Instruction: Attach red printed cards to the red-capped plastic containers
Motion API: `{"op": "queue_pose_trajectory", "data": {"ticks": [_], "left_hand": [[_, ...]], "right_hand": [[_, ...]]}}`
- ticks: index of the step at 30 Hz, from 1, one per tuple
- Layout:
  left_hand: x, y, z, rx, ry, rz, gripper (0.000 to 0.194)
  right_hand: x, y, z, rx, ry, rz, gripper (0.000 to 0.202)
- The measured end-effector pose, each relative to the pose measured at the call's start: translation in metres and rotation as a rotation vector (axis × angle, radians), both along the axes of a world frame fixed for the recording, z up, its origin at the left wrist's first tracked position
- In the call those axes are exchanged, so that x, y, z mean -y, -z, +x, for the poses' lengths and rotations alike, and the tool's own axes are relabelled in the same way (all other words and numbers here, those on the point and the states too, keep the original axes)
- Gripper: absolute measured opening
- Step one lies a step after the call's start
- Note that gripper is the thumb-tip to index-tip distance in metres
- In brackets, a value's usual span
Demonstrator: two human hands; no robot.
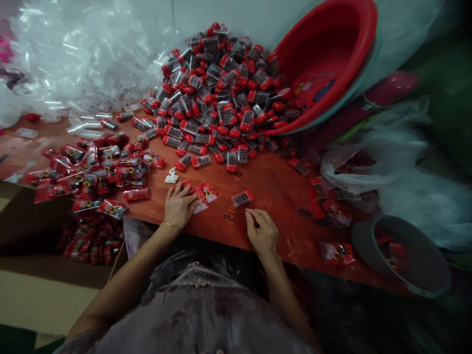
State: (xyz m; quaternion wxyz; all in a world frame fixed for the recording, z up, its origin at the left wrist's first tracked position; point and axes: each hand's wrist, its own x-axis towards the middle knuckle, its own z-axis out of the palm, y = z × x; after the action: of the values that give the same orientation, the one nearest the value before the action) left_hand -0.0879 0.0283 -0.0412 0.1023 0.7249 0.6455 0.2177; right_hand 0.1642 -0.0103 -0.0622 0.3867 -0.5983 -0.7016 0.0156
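My left hand [179,206], a gold bangle at its wrist, lies over small printed red packets [205,192] at the table's front edge. Its fingers are spread and touch the packets. To the right, my right hand [263,232] has thumb and forefinger drawn together; anything between them is too small to make out. Just beyond its fingertips lies a clear tube with a red cap [242,198] and dark contents. A small dark ring-like bit [229,216] rests between the hands. Past my left fingers sits a white crumpled scrap [171,176].
A heap of red-capped tubes [221,98] rises behind, against a tilted red basin [363,29]. Wrapped red packs [127,172] pile at left, above a cardboard box [25,231] holding more. Clear plastic pieces [92,54] fill the back left. A grey bowl [431,268] stands right.
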Motion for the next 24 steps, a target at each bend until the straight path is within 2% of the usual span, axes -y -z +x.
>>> {"op": "queue_pose_trajectory", "data": {"ticks": [5,8,10,13,16,19,21,24], "left_hand": [[-0.014,0.006,0.006,0.059,-0.035,0.067,0.017],[-0.011,0.002,0.009,0.108,-0.044,0.126,0.018],[-0.005,-0.006,0.013,0.13,-0.045,0.194,0.019],[0.004,-0.021,0.019,0.163,-0.024,0.275,0.021],[0.011,-0.032,0.023,0.259,-0.012,0.279,0.021],[0.017,-0.036,0.024,0.504,-0.105,0.155,0.037],[0.021,-0.037,0.026,0.776,-0.184,-0.062,0.048],[0.025,-0.041,0.032,1.206,-0.249,-0.435,0.048]], "right_hand": [[-0.001,0.002,0.003,-0.06,-0.01,-0.028,0.024],[0.001,-0.005,-0.004,-0.143,-0.025,-0.052,0.025],[-0.001,-0.013,-0.017,-0.253,-0.065,-0.109,0.025],[-0.012,-0.025,-0.049,-0.477,-0.167,-0.284,0.03],[-0.028,-0.033,-0.079,-0.716,-0.281,-0.4,0.029],[-0.037,-0.038,-0.095,-0.792,-0.292,-0.392,0.026],[-0.036,-0.04,-0.096,-0.746,-0.256,-0.338,0.029],[-0.03,-0.041,-0.093,-0.598,-0.228,-0.225,0.031]]}}
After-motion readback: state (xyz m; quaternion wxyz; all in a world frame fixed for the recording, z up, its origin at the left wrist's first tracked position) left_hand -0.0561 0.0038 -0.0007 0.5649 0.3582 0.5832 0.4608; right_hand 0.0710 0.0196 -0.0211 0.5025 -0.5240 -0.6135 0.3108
